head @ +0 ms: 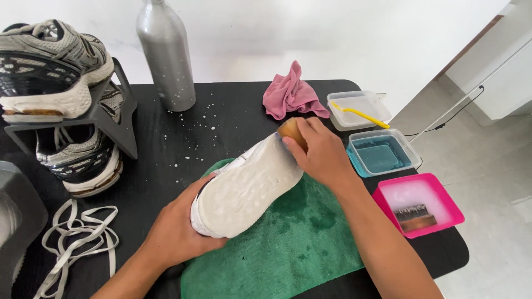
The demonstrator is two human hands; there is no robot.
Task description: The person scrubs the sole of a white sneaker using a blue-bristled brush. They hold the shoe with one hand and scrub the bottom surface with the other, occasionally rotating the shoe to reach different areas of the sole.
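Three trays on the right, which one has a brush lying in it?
The pink tray, nearest the table's front edge: a wood-backed brush lies in its soapy water. The blue tray holds only liquid; the clear tray holds a thin yellow-handled tool.

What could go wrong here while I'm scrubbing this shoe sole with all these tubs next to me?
The right hand works a brush at the toe of the white shoe, close to the blue water tub; a wide stroke might knock it. The left hand grips a foamy heel, which could slip. Suds may splash past the green towel toward the loose laces.
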